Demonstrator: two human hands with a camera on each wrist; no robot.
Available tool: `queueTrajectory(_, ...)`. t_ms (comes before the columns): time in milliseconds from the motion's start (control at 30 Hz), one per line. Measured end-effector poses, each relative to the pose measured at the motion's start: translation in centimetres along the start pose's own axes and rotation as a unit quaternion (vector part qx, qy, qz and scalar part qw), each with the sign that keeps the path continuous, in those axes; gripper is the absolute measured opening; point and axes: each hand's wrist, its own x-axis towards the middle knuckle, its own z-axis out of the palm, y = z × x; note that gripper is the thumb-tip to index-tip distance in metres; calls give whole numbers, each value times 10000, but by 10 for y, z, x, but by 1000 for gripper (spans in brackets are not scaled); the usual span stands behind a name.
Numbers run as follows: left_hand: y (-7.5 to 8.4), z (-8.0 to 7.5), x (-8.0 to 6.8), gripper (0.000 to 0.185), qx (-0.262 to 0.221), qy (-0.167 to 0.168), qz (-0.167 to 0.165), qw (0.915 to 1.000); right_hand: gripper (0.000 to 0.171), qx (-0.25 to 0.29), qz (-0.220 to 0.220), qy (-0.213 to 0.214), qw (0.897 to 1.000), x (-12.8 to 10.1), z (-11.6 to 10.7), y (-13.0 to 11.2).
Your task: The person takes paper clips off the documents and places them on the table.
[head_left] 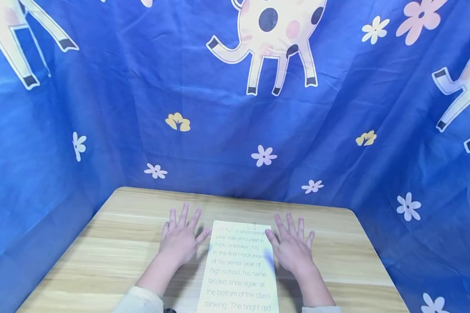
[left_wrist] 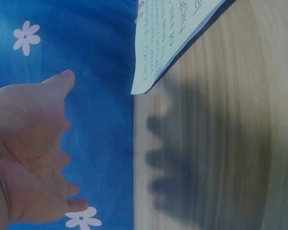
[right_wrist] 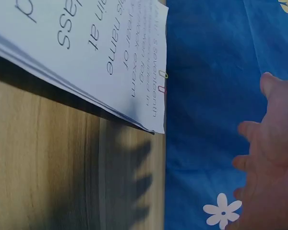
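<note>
A stack of printed paper sheets (head_left: 239,269) lies on the wooden table between my two hands, its large text facing me. Two paper clips (right_wrist: 162,81), one yellowish and one red, sit on its far edge. To the left of the sheets is my left hand (head_left: 180,243), fingers spread and holding nothing. My right hand (head_left: 293,250) is spread too, at the right edge of the sheets, its thumb over or near their top right corner. Both wrist views show the hands raised above the tabletop, casting shadows on it.
The light wooden table (head_left: 102,248) has rounded far corners. Blue fabric (head_left: 219,165) printed with flowers and spotted animals hangs around its back and sides. A small dark object (head_left: 169,310) shows by the left sleeve at the bottom edge.
</note>
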Motion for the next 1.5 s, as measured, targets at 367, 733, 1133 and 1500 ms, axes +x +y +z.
queueTrajectory(367, -10, 9, 5, 78, -429, 161, -174, 9988, 93, 2793, -628, 114, 9581, 5, 8, 25)
queueTrajectory(733, -9, 46, 43, 66, -2336, -251, -425, 9711, 99, 3869, -288, 345, 9210, 9, 8, 30)
queueTrajectory(1133, 14, 65, 65, 49, -1885, -45, -368, 9814, 86, 4492, -63, 364, 8927, 12, 23, 22)
queueTrajectory(1500, 16, 74, 76, 15, -2712, 37, -201, 9623, 64, 4120, 414, 362, 9095, 18, 31, 14)
